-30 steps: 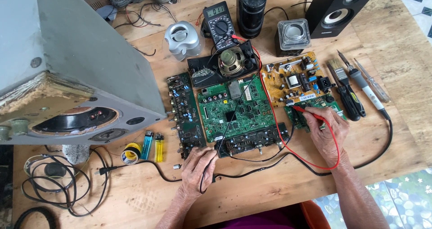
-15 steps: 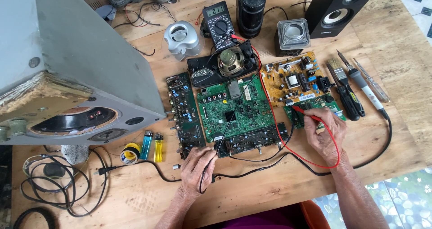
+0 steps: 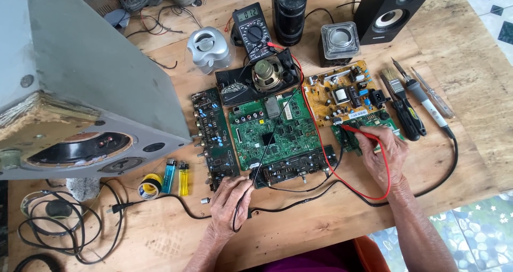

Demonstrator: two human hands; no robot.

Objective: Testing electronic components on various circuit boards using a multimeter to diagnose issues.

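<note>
At 6 o'clock on the desk, the left hand pinches the black probe onto the green board's lower edge; at 3 o'clock the right hand grips the red probe on a small board. Both tips want steady, upright contact, touching 1 pad each.

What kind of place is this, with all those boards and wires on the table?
Most likely a small electronics repair bench. Bare circuit boards such as the green circuit board lie on a wooden table, a multimeter sits behind them, and the right hand holds a red probe to a board.
</note>
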